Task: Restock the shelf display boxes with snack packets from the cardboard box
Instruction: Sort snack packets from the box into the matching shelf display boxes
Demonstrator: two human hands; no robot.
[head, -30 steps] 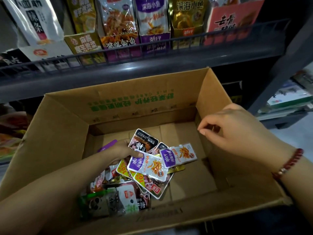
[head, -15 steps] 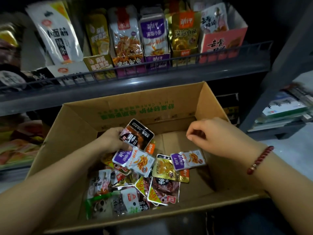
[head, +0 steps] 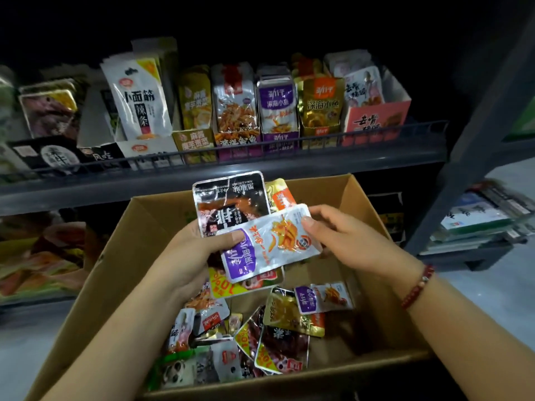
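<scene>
— Now up over the cardboard box (head: 356, 198), lifted clear of the pile since half a second ago: a fan of glossy, crinkled foil packets. Left hand (head: 188, 250) curled around the bunch, thumb pressed across the front.

— Counted in that grip?

— At least four: black packet (head: 231, 204), gold-and-orange packet (head: 282, 195), white-and-purple packet (head: 269, 244) in front, yellow-edged one (head: 223, 285) underneath.

— And the right hand (head: 344, 238)?

— Across from the box wall, pinching the white-and-purple packet's rounded corner.

— Left in the box?

— Loose flat sachets on matte corrugated board, among them one purple-and-white sachet (head: 324, 298) beside one gold sachet (head: 289, 314).

— Shelf?

— Grey metal shelf (head: 231, 178) with wire rail; upright card display boxes (head: 278, 134) behind it, roughly six in a row.
</scene>
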